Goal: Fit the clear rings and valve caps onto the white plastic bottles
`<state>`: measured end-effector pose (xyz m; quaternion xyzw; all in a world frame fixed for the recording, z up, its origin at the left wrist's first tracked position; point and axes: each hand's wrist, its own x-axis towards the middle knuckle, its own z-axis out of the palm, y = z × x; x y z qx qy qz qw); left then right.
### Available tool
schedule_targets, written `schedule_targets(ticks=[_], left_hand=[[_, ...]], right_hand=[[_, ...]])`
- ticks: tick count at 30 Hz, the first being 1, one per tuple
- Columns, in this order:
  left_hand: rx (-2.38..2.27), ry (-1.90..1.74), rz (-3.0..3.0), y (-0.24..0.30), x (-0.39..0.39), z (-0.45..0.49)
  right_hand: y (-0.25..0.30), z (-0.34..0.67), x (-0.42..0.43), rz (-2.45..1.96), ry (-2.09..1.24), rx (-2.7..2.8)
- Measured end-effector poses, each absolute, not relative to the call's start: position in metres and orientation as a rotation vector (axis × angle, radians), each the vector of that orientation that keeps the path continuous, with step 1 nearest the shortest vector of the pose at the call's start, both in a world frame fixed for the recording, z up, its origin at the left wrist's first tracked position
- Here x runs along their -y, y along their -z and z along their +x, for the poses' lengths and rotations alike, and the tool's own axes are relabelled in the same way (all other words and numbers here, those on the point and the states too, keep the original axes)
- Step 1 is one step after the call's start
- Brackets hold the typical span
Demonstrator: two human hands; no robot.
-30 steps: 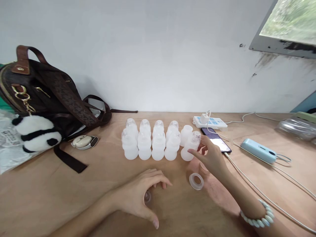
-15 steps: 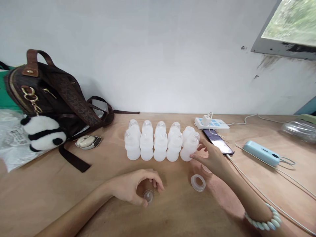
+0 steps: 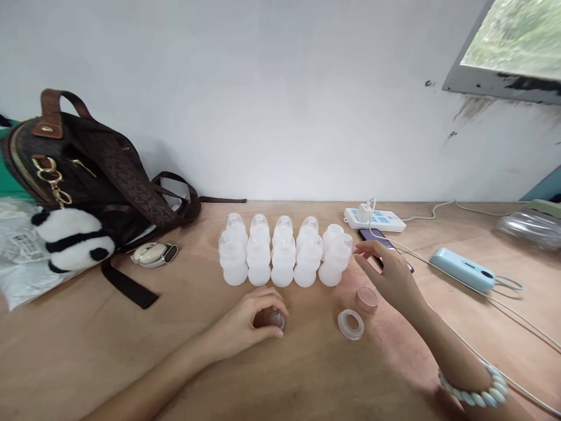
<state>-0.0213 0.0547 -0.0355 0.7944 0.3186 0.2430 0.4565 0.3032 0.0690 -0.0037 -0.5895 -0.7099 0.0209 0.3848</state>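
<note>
Milky white baby bottles (image 3: pixel 282 266) stand upright in two rows, mostly under clear domed caps. At the right end of the back row, one bottle (image 3: pixel 333 234) has an uncovered top. My left hand (image 3: pixel 248 321) curls its thumb and fingers around a small clear bottle nipple (image 3: pixel 277 320) in front of the rows; the fingers partly hide it. Just right of the front-right bottle (image 3: pixel 335 263), my right hand (image 3: pixel 390 275) holds nothing, thumb and fingers apart. A translucent collar ring (image 3: pixel 344 334) and a clear round disc (image 3: pixel 367 297) lie below it.
A phone (image 3: pixel 379 235) lies behind my right hand, by a white power strip (image 3: pixel 390 222). A light-blue device (image 3: pixel 462 270) and white cables are on the right. To the left are a dark backpack (image 3: pixel 118 169) with a panda charm (image 3: pixel 76 240) and a cream-coloured case (image 3: pixel 149 254).
My left hand has closed around the nipple and moved forward and right with it. My right hand has drawn back to the right from the front-right bottle, uncovering the clear disc.
</note>
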Motion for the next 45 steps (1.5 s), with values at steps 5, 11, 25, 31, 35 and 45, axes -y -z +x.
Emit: schedule_targets(ticks=[5,11,25,31,35,45], left_hand=[[-0.814,-0.570,2.056,0.033,-0.053,-0.023],[-0.744,-0.558,2.143,0.028,-0.051,-0.023],[-0.835,-0.560,2.178,0.027,-0.045,-0.010],[-0.838,-0.537,2.086,0.028,-0.034,0.002],[-0.799,-0.606,2.062,0.032,-0.033,-0.002],[-0.829,-0.525,2.128,0.034,-0.038,-0.001]], right_hand=[[-0.011,0.305,-0.058,-1.470,0.016,1.861],[-0.024,0.282,-0.032,-1.520,-0.340,2.411],[-0.019,0.259,-0.010,-1.295,-0.270,2.594],[-0.010,0.235,-0.001,-0.791,-0.355,2.373],[0.008,0.225,-0.006,-0.915,-0.301,2.584],[0.021,0.216,-0.007,-0.998,-0.300,2.449]])
